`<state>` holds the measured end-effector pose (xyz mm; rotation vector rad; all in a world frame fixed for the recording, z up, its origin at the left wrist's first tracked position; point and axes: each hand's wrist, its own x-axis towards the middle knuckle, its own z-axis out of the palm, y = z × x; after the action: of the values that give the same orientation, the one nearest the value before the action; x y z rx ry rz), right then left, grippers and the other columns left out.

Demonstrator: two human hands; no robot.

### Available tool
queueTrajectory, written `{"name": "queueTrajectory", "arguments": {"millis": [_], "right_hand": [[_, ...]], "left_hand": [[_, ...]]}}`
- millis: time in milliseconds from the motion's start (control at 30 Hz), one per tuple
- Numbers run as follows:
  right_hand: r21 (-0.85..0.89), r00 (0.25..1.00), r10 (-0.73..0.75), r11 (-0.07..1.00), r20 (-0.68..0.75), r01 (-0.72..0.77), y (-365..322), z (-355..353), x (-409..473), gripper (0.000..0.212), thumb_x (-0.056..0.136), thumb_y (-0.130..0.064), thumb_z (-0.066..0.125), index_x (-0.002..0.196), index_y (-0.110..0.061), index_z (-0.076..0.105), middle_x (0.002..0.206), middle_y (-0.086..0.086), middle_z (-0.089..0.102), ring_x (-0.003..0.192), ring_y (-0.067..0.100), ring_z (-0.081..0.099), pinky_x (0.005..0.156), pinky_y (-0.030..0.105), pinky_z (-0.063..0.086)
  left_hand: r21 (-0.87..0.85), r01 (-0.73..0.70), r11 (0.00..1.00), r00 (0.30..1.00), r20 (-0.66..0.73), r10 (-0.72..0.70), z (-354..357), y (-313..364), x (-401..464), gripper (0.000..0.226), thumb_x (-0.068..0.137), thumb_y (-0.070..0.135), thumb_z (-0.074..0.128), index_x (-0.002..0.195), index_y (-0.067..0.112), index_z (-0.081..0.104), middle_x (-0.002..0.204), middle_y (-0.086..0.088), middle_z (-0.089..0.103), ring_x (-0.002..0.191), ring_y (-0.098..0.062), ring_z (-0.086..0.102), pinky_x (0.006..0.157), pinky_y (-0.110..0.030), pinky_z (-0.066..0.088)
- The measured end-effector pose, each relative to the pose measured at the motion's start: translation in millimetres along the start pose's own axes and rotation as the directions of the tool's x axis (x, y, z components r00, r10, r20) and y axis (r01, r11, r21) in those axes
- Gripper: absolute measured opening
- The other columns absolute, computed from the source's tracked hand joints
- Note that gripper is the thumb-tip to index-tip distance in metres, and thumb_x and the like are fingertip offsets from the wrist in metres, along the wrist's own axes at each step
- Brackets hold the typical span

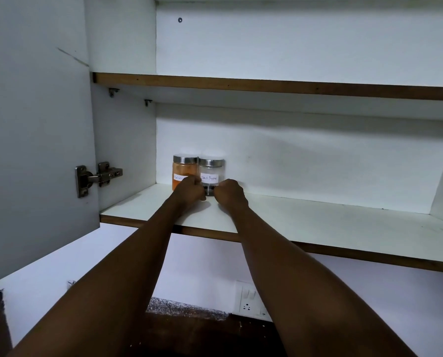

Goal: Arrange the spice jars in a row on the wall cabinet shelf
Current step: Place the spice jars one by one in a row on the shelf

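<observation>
Two glass spice jars with steel lids stand side by side at the back left of the lower shelf point(305, 217). The left one, the red chilli jar point(183, 169), holds orange powder. The black pepper jar point(212, 173) to its right has a little dark pepper at the bottom and a white label. My left hand point(190, 189) and my right hand point(229, 191) both reach in and close around the base of the black pepper jar, one on each side. My left hand also covers the lower right of the red chilli jar.
The cabinet door point(35, 124) hangs open at the left on a metal hinge point(98, 176). An upper shelf point(266, 86) runs above. To the right of the jars the lower shelf stretches on. Below are a wall socket point(250, 300) and a dark counter point(202, 331).
</observation>
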<state>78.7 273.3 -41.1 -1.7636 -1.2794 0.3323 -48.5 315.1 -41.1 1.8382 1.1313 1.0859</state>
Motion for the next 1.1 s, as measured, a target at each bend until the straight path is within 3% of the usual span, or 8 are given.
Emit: {"name": "queueTrajectory", "arguments": {"millis": [200,433,600,667,767,833,967,1100], "right_hand": [[-0.011,1.000,0.007,1.000,0.003,-0.007,-0.5,0.0,-0.9,0.037,0.080,-0.029,0.053,0.110,-0.017,0.071,0.117,0.008,0.071,0.111,0.033,0.066,0.083,0.033,0.047],[-0.030,0.999,-0.024,0.999,-0.025,0.024,4.0,3.7,7.8,0.036,0.084,-0.026,0.054,0.113,-0.015,0.071,0.122,0.010,0.071,0.115,0.034,0.065,0.094,0.038,0.052],[0.034,0.999,-0.003,0.999,-0.049,0.005,7.1,0.9,7.8,0.024,0.079,-0.028,0.056,0.093,-0.011,0.064,0.095,0.011,0.066,0.098,0.034,0.067,0.077,0.032,0.046],[0.065,0.998,-0.002,0.998,-0.060,0.006,5.4,-2.4,3.7,0.024,0.080,-0.029,0.059,0.092,-0.008,0.064,0.094,0.013,0.068,0.098,0.036,0.069,0.073,0.031,0.044],[-0.071,0.997,-0.071,0.995,-0.013,0.070,2.6,-7.1,-17.4,0.035,0.085,-0.031,0.064,0.103,-0.001,0.069,0.107,0.019,0.073,0.103,0.036,0.069,0.074,0.031,0.045],[-0.223,0.988,-0.146,0.963,0.043,0.152,0.4,-7.0,-34.4,0.037,0.087,-0.026,0.062,0.113,0.000,0.067,0.115,0.020,0.071,0.109,0.038,0.067,0.080,0.034,0.051],[-0.423,0.962,-0.265,0.866,0.068,0.268,0.3,-10.1,-70.2,0.045,0.092,-0.016,0.051,0.137,-0.017,0.056,0.125,0.013,0.067,0.117,0.034,0.064,0.098,0.044,0.052],[-0.501,0.962,-0.271,0.827,0.039,0.253,0.8,-19.9,-98.7,0.032,0.096,-0.017,0.053,0.127,-0.010,0.058,0.121,0.014,0.066,0.113,0.034,0.065,0.095,0.044,0.051]], "left_hand": [[0.011,0.002,1.000,1.000,-0.011,-0.002,-0.1,0.7,-2.2,0.030,0.084,-0.003,0.061,0.114,-0.006,0.063,0.116,-0.025,0.066,0.115,-0.043,0.061,0.097,-0.050,0.055],[0.029,-0.013,0.999,1.000,0.002,0.013,0.0,2.0,-3.9,0.031,0.085,-0.003,0.062,0.116,-0.005,0.063,0.117,-0.024,0.066,0.112,-0.040,0.062,0.101,-0.053,0.055],[0.060,-0.032,0.998,0.999,-0.029,0.034,-1.6,2.1,-2.2,0.004,0.082,-0.006,0.061,0.085,-0.007,0.064,0.091,-0.023,0.064,0.089,-0.031,0.058,0.074,-0.035,0.047],[0.110,-0.061,0.992,0.997,-0.041,0.066,-1.9,2.7,-4.8,0.012,0.083,-0.003,0.061,0.088,-0.013,0.065,0.094,-0.028,0.067,0.086,-0.032,0.060,0.072,-0.037,0.047],[0.226,-0.120,0.967,0.992,-0.023,0.128,2.4,6.7,-17.9,0.022,0.090,0.008,0.060,0.100,-0.009,0.070,0.104,-0.025,0.072,0.098,-0.038,0.067,0.086,-0.047,0.054],[0.313,-0.157,0.937,0.987,0.023,0.158,4.1,9.3,-25.5,0.024,0.095,0.011,0.058,0.105,-0.005,0.073,0.111,-0.021,0.073,0.105,-0.034,0.067,0.088,-0.042,0.051],[0.432,-0.273,0.860,0.962,0.153,0.228,6.7,15.1,-46.1,0.027,0.100,0.007,0.055,0.115,-0.005,0.073,0.121,-0.023,0.072,0.115,-0.035,0.066,0.099,-0.039,0.051],[0.561,-0.411,0.719,0.911,0.213,0.355,7.5,20.9,-83.2,0.032,0.102,0.014,0.056,0.129,-0.001,0.067,0.130,-0.018,0.069,0.123,-0.035,0.064,0.102,-0.045,0.050]]}}
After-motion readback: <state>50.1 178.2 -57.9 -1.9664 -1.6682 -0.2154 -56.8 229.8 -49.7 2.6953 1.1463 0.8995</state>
